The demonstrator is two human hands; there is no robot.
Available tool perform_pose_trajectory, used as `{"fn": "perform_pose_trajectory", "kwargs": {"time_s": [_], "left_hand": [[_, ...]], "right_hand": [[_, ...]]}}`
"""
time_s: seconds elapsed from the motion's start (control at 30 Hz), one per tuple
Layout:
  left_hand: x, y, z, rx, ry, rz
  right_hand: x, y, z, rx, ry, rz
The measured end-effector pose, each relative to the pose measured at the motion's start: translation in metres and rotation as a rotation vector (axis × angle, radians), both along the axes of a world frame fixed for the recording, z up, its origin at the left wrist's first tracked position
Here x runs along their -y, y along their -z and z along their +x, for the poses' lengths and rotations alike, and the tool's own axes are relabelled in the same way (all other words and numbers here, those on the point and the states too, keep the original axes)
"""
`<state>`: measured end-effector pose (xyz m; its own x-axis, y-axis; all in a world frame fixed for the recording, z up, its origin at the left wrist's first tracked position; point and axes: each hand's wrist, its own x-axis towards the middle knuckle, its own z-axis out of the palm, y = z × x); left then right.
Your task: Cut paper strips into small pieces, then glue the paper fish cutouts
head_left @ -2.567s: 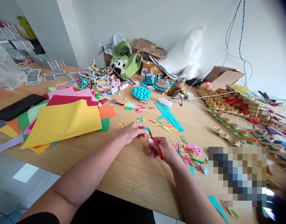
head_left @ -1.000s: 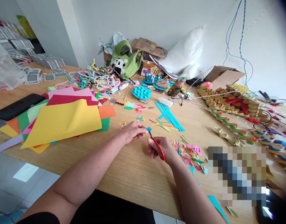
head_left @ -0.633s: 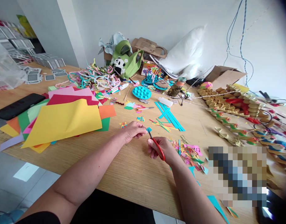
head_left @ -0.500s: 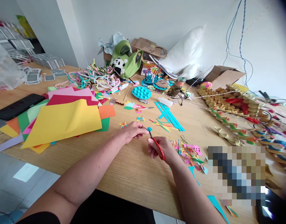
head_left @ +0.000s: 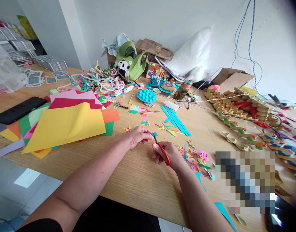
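Note:
Near the middle of the table, my left hand (head_left: 139, 137) pinches a small piece of blue paper (head_left: 154, 134) between thumb and fingers. My right hand (head_left: 167, 155) is closed round the red handles of a pair of scissors (head_left: 166, 157). Their dark blades point up and left and touch the blue paper by my left fingertips. Just beyond my hands lie small piles of blue and yellow paper bits (head_left: 145, 123) and of orange and yellow bits (head_left: 128, 129). Thin coloured strips (head_left: 169, 129) and longer blue paper strips (head_left: 175, 120) rest farther back.
Coloured paper sheets (head_left: 68, 125) are stacked at the left, beside a black phone (head_left: 19, 109). Paper scraps (head_left: 193, 158) lie right of my right hand. A green panda bag (head_left: 130, 62), a glass jar (head_left: 183, 89) and egg cartons (head_left: 237, 106) stand toward the back and right.
Both hands stay nearly in place. The scissor blades and the small blue paper have shifted very slightly against each other at my left fingertips.

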<state>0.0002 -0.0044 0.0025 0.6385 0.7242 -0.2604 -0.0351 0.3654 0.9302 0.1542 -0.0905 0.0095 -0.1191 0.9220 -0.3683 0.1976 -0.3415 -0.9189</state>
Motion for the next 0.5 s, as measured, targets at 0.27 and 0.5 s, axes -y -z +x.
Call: {"fn": "perform_pose_trajectory", "kwargs": {"time_s": [0.27, 0.5], "left_hand": [[-0.0007, -0.0007, -0.0003, -0.011, -0.026, -0.023], [0.0002, 0.0002, 0.0016, -0.001, -0.027, -0.028]], "right_hand": [[0.0, 0.0001, 0.0003, 0.008, 0.008, 0.007], [-0.0003, -0.0001, 0.0005, 0.003, 0.02, 0.013]]}}
